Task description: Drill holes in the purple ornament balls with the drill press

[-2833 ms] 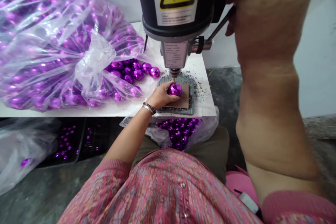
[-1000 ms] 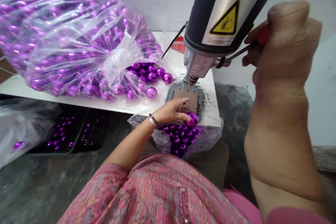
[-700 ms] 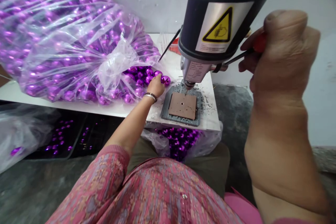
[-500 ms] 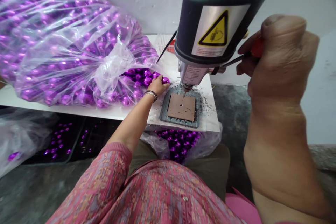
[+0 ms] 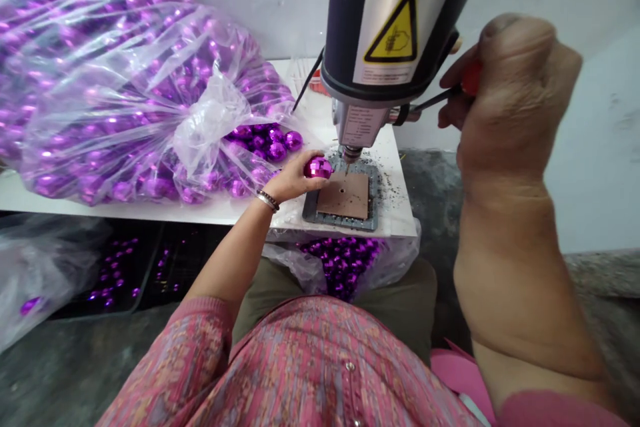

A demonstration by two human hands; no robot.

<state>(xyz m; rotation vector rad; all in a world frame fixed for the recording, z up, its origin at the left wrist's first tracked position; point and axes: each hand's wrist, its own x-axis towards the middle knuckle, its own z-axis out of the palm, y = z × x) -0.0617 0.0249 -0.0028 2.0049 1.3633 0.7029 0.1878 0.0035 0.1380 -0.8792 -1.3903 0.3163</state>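
My left hand (image 5: 295,177) holds a shiny purple ball (image 5: 318,167) between thumb and fingers, at the left edge of a brown square block (image 5: 345,199). The block has a small hole and rests on the grey base (image 5: 311,210) of a drill press. Above it are the dark motor housing (image 5: 395,27) with a yellow warning label and the chuck (image 5: 352,154) with a thin bit. My right hand (image 5: 510,80) is closed round the red knob (image 5: 471,78) of the press lever, close to the camera.
A large clear bag (image 5: 125,80) of purple balls covers the left of the white table (image 5: 225,215), with loose balls (image 5: 277,147) at its opening. Another bag of purple balls (image 5: 343,263) hangs below the table's front edge. Dark shavings lie around the base.
My left hand has moved from the bag's opening toward the block, now with a purple ball in it. My right hand stays on the lever knob; the view has shifted slightly.
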